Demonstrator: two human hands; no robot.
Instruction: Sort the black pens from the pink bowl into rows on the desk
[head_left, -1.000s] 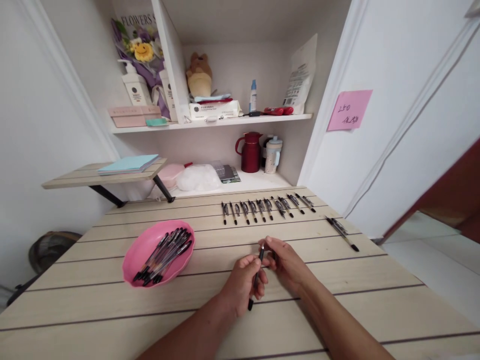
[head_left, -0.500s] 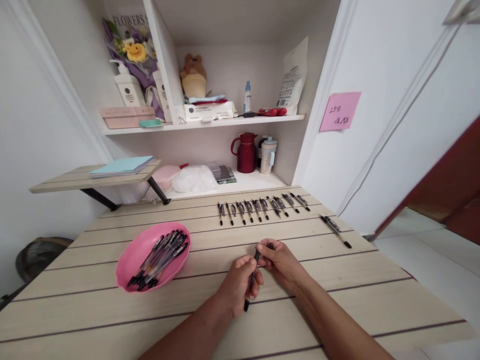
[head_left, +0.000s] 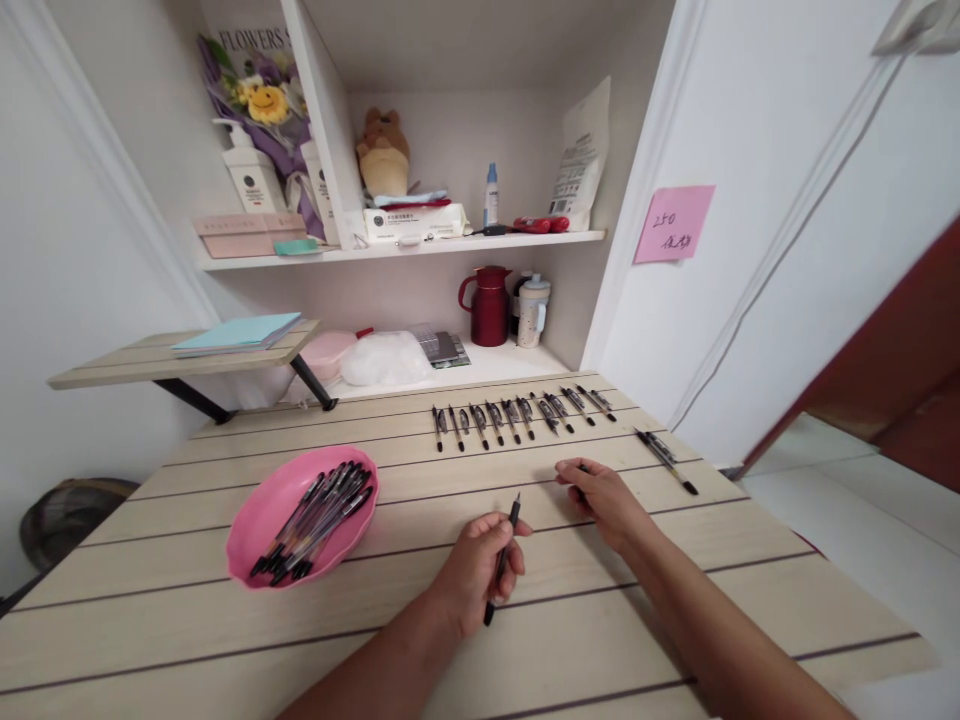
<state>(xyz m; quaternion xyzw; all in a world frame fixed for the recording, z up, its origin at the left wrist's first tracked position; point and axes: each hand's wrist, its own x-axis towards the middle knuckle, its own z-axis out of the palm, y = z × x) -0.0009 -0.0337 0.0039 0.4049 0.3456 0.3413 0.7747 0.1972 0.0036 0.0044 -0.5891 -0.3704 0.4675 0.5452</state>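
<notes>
My left hand [head_left: 474, 570] is closed around a black gel pen [head_left: 514, 512], its uncapped tip pointing up and away and its dark end sticking out below the fingers. To the right, my right hand [head_left: 600, 492] is raised over the table with a black pen cap [head_left: 583, 469] pinched in it, mostly hidden by the fingers. Beyond both hands lies a row of uncapped pens [head_left: 497, 424], each with its cap beside it. Another pen [head_left: 667, 462] with its cap lies apart at the right. Several capped pens [head_left: 322, 515] fill part of a pink bowl [head_left: 247, 500] on the left.
A small raised wooden shelf [head_left: 120, 367] with blue paper [head_left: 236, 333] stands at the back left. Behind the slatted table [head_left: 420, 480] is a white cabinet holding a red jug [head_left: 490, 308], a cup [head_left: 533, 312] and a plastic bag [head_left: 386, 360].
My right hand has moved away to the right from the left hand, carrying the cap. The pen's tip now shows bare in my left hand, which has stayed nearly in place.
</notes>
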